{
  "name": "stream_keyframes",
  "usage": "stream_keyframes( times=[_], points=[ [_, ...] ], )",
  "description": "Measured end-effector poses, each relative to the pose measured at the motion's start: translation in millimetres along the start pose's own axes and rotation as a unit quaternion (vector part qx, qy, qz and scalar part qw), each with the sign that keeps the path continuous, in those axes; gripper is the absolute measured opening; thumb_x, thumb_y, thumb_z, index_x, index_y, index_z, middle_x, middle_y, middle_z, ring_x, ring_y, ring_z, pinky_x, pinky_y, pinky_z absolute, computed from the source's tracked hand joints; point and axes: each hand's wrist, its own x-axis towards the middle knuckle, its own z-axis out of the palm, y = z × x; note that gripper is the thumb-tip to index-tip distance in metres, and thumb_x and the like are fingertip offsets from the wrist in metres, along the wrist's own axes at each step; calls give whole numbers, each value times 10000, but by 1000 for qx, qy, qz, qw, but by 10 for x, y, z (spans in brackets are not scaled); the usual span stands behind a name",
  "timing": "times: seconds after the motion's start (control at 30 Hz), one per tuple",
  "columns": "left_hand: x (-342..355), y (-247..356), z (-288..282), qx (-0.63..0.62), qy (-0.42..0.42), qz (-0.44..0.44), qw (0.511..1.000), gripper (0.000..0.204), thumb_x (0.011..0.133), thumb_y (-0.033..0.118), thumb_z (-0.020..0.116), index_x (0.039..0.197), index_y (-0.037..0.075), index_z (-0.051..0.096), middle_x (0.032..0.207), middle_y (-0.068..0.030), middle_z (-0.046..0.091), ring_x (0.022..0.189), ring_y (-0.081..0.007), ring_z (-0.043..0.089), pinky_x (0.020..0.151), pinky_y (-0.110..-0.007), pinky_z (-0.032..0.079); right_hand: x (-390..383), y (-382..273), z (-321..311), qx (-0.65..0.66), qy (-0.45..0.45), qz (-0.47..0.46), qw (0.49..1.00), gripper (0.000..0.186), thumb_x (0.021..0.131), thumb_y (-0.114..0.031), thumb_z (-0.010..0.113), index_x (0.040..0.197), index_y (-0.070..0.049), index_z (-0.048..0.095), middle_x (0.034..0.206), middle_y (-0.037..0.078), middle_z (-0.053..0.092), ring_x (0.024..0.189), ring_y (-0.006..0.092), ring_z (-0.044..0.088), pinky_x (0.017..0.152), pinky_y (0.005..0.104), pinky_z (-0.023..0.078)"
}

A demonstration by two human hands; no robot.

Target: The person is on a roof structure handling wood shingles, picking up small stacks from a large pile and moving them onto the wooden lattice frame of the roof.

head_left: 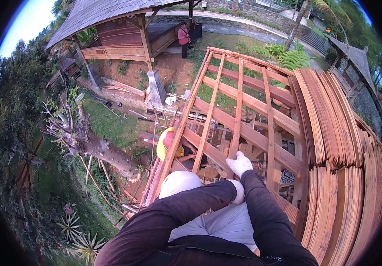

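Note:
My right hand [240, 164], in a white glove, is closed at the lower end of a narrow wooden batten [238, 111] on the roof frame. The batten runs away from me and passes out of sight at the glove. My left hand [238, 192], also white-gloved, crosses over beside my right forearm, above my lap. Its fingers are hidden, so I cannot tell what it touches. Long dark sleeves cover both arms. Under the battens lie wider reddish-brown beams [248, 129] set crosswise.
Overlapping wooden shingles [328, 115] cover the frame's right side. Below, a person in a yellow top and red headwear [166, 144] crouches by loose timber. Another person in pink [183, 36] stands near a roofed pavilion [115, 53]. At left leans a thick cut tree trunk [106, 153].

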Motion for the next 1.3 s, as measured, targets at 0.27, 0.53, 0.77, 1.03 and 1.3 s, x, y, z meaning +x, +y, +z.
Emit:
stream_keyframes(
  times=[0.27, 0.53, 0.77, 1.03, 1.3],
  points=[
    [107, -67, -30, -12, -28, 14, 999, 362, 891, 376, 583, 1088, 140, 775, 1071, -165, 747, 1027, -351, 703, 911, -436, 541, 116, 39, 52, -19, -17, -16, 1000, 728, 824, -461, 661, 1353, 28, 559, 1268, 297, 648, 1207, 411, 624, 1049, 450, 473],
    [-89, 32, -205, -17, -26, 17, 999, 361, 876, 379, 592, 1077, 143, 777, 1052, -159, 751, 1025, -342, 704, 913, -434, 541, 33, -40, 9, -39, -38, -47, 997, 655, 834, -461, 647, 1294, 4, 621, 1234, 288, 666, 1192, 405, 635, 1038, 448, 483],
    [12, -22, -35, -13, 2, 22, 1000, 375, 863, 390, 590, 1077, 145, 776, 1067, -175, 743, 1034, -360, 697, 924, -454, 533, -5, -73, -10, -72, -75, -48, 993, 641, 844, -458, 633, 1299, -6, 613, 1232, 289, 665, 1175, 408, 643, 1023, 452, 493],
    [-83, 58, -218, 36, -89, 23, 995, 318, 835, 267, 607, 1072, 133, 771, 1047, -175, 747, 1020, -365, 700, 915, -454, 535, -28, -81, -7, -63, -71, -49, 994, 638, 855, -463, 654, 1282, 10, 627, 1227, 285, 671, 1182, 415, 638, 1023, 443, 487],
    [-121, 43, -226, 57, -82, 22, 995, 283, 794, 255, 702, 1018, 110, 796, 1020, -175, 755, 1006, -340, 718, 881, -446, 555, -14, -99, -4, -74, -77, -63, 992, 645, 856, -471, 634, 1293, 2, 611, 1228, 282, 669, 1177, 404, 642, 1024, 454, 490]
  ],
)
